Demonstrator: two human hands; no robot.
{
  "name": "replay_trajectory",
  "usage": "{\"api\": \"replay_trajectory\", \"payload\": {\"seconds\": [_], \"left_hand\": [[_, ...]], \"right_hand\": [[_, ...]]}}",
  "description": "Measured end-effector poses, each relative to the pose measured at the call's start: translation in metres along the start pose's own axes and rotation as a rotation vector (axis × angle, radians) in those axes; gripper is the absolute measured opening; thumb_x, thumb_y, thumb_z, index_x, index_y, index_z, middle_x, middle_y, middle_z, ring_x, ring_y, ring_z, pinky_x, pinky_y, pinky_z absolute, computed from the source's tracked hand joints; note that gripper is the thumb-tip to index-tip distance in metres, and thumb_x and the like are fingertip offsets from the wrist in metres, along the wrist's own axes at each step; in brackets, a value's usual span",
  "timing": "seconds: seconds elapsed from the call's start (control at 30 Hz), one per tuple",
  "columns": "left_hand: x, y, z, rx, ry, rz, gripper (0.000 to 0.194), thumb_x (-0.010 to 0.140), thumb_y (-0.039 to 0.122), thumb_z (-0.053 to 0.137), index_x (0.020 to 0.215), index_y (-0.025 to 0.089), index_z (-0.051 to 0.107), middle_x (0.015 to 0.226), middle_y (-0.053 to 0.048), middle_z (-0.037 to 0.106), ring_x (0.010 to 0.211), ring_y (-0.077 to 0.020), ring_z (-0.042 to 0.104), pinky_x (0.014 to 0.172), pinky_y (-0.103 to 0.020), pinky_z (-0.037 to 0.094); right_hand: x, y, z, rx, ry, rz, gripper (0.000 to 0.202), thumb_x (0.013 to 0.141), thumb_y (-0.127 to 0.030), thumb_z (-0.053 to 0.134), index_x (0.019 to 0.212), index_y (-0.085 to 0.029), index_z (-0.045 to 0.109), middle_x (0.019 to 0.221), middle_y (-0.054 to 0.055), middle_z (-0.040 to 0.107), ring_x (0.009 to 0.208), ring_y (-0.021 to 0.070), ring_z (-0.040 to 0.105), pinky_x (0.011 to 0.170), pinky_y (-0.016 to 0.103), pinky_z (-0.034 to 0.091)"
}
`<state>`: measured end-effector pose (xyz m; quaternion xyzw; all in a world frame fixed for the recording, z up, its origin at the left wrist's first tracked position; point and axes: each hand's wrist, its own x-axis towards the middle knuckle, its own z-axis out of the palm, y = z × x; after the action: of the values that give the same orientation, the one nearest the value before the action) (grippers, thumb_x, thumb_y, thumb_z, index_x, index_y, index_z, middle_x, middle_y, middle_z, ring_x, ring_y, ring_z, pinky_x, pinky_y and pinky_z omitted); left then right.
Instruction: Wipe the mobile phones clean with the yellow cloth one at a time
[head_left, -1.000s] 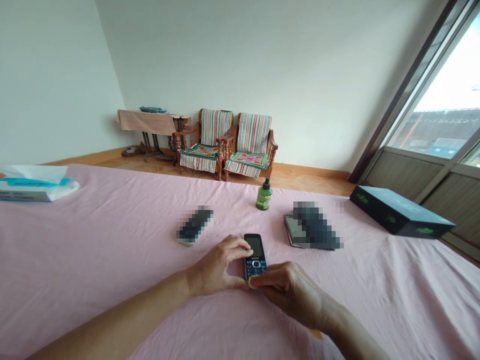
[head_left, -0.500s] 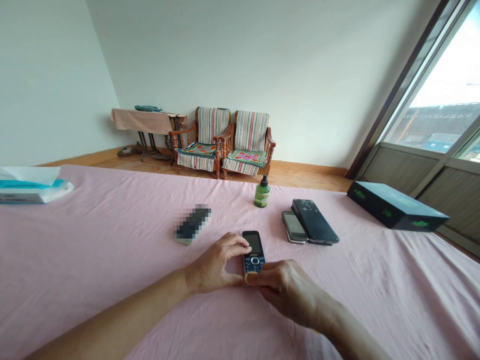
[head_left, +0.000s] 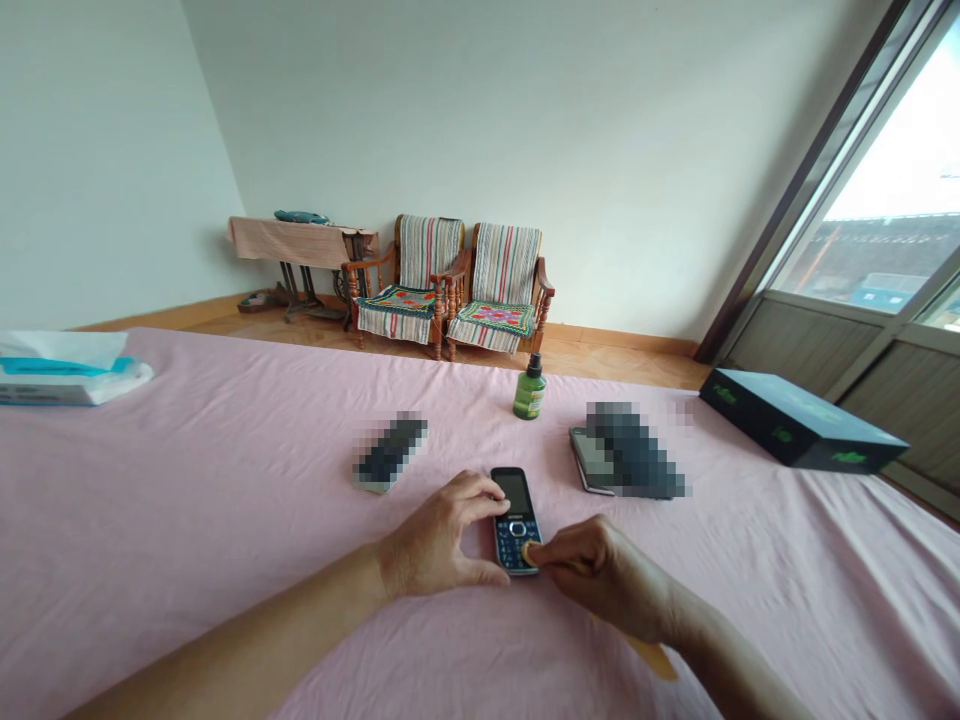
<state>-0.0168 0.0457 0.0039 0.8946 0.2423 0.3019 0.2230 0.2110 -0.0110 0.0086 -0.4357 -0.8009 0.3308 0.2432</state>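
Note:
A dark keypad mobile phone [head_left: 517, 530] lies face up on the pink sheet, its screen end pointing away from me. My left hand [head_left: 442, 535] steadies it from the left, fingertips on the edge beside the screen and thumb by the lower left corner. In my right hand [head_left: 600, 570] is a yellow cloth [head_left: 654, 658], bunched under the fingers, with a strip of it trailing below the palm. Its wrapped fingertip presses on the lower keys at the right side. Part of the cloth is hidden inside the hand.
A blurred dark phone [head_left: 391, 452] lies to the left. At right, a silver-edged phone [head_left: 594, 462] touches a larger blurred dark device [head_left: 637, 455]. Behind stand a green pump bottle [head_left: 529, 390], a black box [head_left: 802, 420] and a tissue pack [head_left: 67, 375].
My right hand has slid the cloth from the phone's lower left corner rightward across the keys. My left thumb has come slightly away from the cloth. The view has shifted slightly.

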Motion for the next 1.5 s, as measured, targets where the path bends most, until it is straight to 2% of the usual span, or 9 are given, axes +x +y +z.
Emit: {"api": "replay_trajectory", "payload": {"seconds": [0.23, 0.4, 0.47, 0.6, 0.67, 0.83, 1.03, 1.3, 1.5], "left_hand": [[0.001, 0.004, -0.001, 0.002, 0.007, -0.008, 0.058, 0.061, 0.037, 0.085, 0.111, 0.019, 0.064, 0.11, -0.01, 0.06, 0.103, -0.0268, 0.055, 0.092, -0.041, 0.046], [0.001, 0.004, 0.0, 0.029, 0.008, 0.012, 0.056, 0.062, 0.031, 0.085, 0.111, 0.017, 0.063, 0.11, -0.01, 0.06, 0.103, -0.026, 0.055, 0.091, -0.04, 0.046], [0.001, 0.003, 0.0, 0.032, 0.007, 0.024, 0.055, 0.062, 0.032, 0.085, 0.111, 0.017, 0.063, 0.109, -0.01, 0.06, 0.102, -0.026, 0.054, 0.091, -0.039, 0.046], [0.0, 0.002, 0.001, 0.034, 0.008, 0.031, 0.056, 0.061, 0.03, 0.085, 0.111, 0.017, 0.063, 0.11, -0.01, 0.059, 0.103, -0.026, 0.054, 0.091, -0.039, 0.045], [0.0, 0.002, 0.001, 0.033, 0.01, 0.028, 0.056, 0.061, 0.03, 0.084, 0.111, 0.017, 0.063, 0.11, -0.01, 0.059, 0.103, -0.0263, 0.053, 0.091, -0.04, 0.045], [0.002, 0.006, 0.0, 0.024, 0.015, 0.002, 0.056, 0.059, 0.031, 0.085, 0.109, 0.015, 0.064, 0.108, -0.011, 0.06, 0.102, -0.0273, 0.054, 0.091, -0.041, 0.045], [0.001, 0.005, 0.001, 0.011, 0.016, 0.006, 0.056, 0.06, 0.033, 0.085, 0.109, 0.017, 0.064, 0.108, -0.01, 0.06, 0.102, -0.0271, 0.054, 0.091, -0.041, 0.045], [0.001, 0.004, 0.002, 0.016, 0.034, 0.007, 0.056, 0.058, 0.03, 0.086, 0.108, 0.018, 0.065, 0.107, -0.009, 0.06, 0.101, -0.0272, 0.054, 0.09, -0.041, 0.046], [0.002, 0.004, 0.001, 0.019, 0.022, 0.002, 0.055, 0.059, 0.032, 0.085, 0.108, 0.019, 0.064, 0.108, -0.009, 0.061, 0.102, -0.0273, 0.055, 0.091, -0.042, 0.046]], "right_hand": [[0.006, 0.011, 0.01, 0.263, 0.059, 0.141, 0.028, 0.089, -0.034, 0.051, 0.084, -0.013, 0.071, 0.059, -0.004, 0.049, 0.043, 0.005, 0.038, 0.038, 0.015, 0.031], [-0.003, 0.005, 0.005, 0.298, -0.072, 0.168, 0.029, 0.088, -0.033, 0.051, 0.084, -0.014, 0.072, 0.053, -0.005, 0.046, 0.04, 0.0049, 0.037, 0.038, 0.015, 0.031], [-0.004, 0.006, 0.005, 0.274, -0.035, 0.149, 0.029, 0.089, -0.032, 0.05, 0.086, -0.014, 0.073, 0.055, -0.004, 0.049, 0.041, 0.0052, 0.039, 0.038, 0.016, 0.031], [0.001, 0.012, 0.007, 0.155, 0.167, 0.057, 0.029, 0.09, -0.03, 0.048, 0.09, -0.013, 0.072, 0.063, -0.002, 0.054, 0.049, 0.0066, 0.043, 0.043, 0.017, 0.032], [0.001, 0.012, 0.006, 0.155, 0.149, 0.052, 0.029, 0.091, -0.03, 0.047, 0.091, -0.013, 0.071, 0.061, -0.002, 0.052, 0.049, 0.007, 0.043, 0.043, 0.017, 0.031], [-0.006, 0.008, 0.004, 0.239, -0.047, 0.147, 0.038, 0.092, -0.04, 0.046, 0.083, -0.013, 0.071, 0.053, -0.005, 0.042, 0.041, 0.0057, 0.038, 0.037, 0.016, 0.029], [0.003, 0.015, 0.01, 0.17, 0.142, 0.102, 0.036, 0.092, -0.04, 0.047, 0.081, -0.014, 0.069, 0.059, -0.002, 0.048, 0.049, 0.007, 0.039, 0.042, 0.017, 0.029], [-0.008, -0.005, 0.009, 0.052, 0.014, 0.043, 0.04, 0.096, -0.035, 0.04, 0.075, -0.014, 0.067, 0.055, -0.004, 0.043, 0.048, 0.0067, 0.038, 0.044, 0.019, 0.026], [0.004, 0.009, 0.012, 0.013, 0.149, 0.062, 0.041, 0.095, -0.042, 0.04, 0.086, -0.015, 0.069, 0.057, -0.003, 0.043, 0.052, 0.0083, 0.037, 0.045, 0.02, 0.025]]}}
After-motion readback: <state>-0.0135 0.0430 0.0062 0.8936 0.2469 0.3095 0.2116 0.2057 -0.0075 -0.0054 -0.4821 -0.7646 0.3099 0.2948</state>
